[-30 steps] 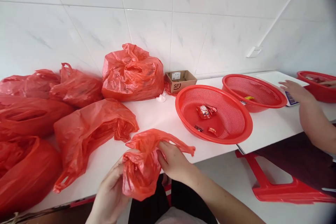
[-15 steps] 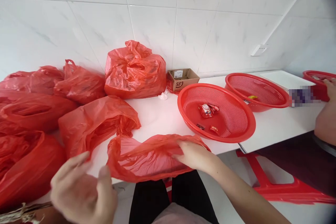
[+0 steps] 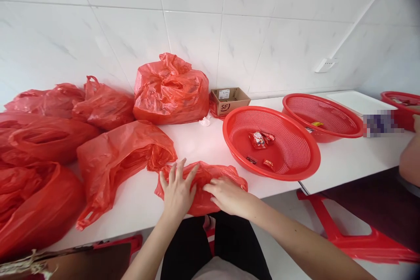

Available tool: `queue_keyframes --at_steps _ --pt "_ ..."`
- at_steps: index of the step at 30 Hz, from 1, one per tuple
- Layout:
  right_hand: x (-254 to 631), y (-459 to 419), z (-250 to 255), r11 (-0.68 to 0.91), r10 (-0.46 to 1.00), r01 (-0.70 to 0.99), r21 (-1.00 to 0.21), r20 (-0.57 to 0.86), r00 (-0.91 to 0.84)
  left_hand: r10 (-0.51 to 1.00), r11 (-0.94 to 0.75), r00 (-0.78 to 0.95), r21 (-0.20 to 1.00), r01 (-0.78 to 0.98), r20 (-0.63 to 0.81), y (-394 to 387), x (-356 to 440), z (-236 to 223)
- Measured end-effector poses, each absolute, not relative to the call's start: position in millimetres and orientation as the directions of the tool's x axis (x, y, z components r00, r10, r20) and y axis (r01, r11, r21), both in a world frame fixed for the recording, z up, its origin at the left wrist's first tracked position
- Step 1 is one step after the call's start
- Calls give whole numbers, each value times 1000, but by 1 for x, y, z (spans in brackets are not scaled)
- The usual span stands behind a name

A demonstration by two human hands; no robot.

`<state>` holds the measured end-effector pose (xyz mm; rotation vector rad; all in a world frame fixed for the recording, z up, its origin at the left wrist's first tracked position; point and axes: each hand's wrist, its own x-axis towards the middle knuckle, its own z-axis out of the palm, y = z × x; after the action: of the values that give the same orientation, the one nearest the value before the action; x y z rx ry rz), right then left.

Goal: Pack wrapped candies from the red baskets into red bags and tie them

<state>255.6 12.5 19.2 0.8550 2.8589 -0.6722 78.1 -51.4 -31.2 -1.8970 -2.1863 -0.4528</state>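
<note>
Our left hand lies flat, fingers spread, on the crumpled red plastic bag at the desk edge; our right hand presses it too, unclenched.

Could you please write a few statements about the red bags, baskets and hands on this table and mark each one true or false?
1. Both hands, the left hand and the right hand, lie flat on the small red bag. True.
2. The nearest red basket is empty. False: a few small wrapped items lie in it.
3. The cardboard box stands by the wall. True.
4. The small red bag lies inside a basket. False: it lies on the white table, at its near edge.
</note>
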Motion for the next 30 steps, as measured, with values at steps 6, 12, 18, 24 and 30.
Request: queue_keyframes --at_steps 6,12,18,24,30 --pt "289 22 29 661 495 606 -442 -350 -795 916 258 -270 78 963 296 -52 39 -19" --pt "292 25 43 638 596 621 -456 -219 -773 961 142 -202 290 947 188 -64 36 -8" --pt "263 18 19 616 637 696 -369 -286 -716 988 -15 -85 620 785 131 -76 45 -16" --pt "301 30 86 589 485 392 -707 -80 -871 891 156 -439 834 530 112 -103 63 -21" --pt "345 149 125 391 891 844 -367 -77 -446 789 185 -614 954 234 -3 -124 81 -4"
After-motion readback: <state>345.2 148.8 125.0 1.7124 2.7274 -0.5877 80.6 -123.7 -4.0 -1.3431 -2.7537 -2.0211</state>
